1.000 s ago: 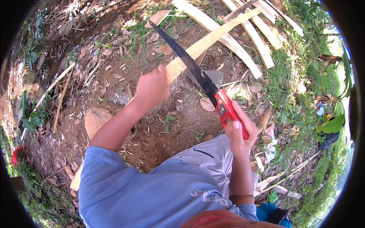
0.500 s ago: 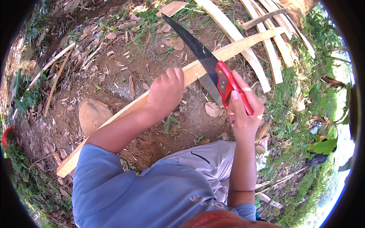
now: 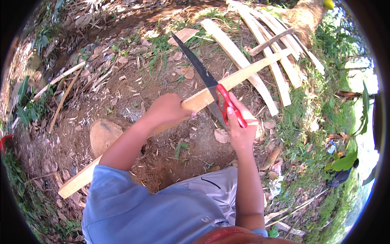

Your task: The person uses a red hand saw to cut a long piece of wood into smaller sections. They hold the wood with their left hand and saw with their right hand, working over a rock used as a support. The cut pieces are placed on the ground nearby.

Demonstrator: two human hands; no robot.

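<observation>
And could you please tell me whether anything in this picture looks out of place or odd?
Crumpled white litter at lower right looks out of place on the ground. A brown stick also lies askew across the pale strips. Nothing odd stands out about the red-handled saw or the plank.

On the brown soil (image 3: 160, 168) there lie many dry leaves (image 3: 221, 136). At the left, two thin sticks (image 3: 64, 100) lie close together, near a green plant (image 3: 24, 114). A thick trunk (image 3: 306, 20) is at the upper right, and well below it are crumpled white litter (image 3: 275, 188) and, further right, a broad green leaf (image 3: 345, 162)
</observation>
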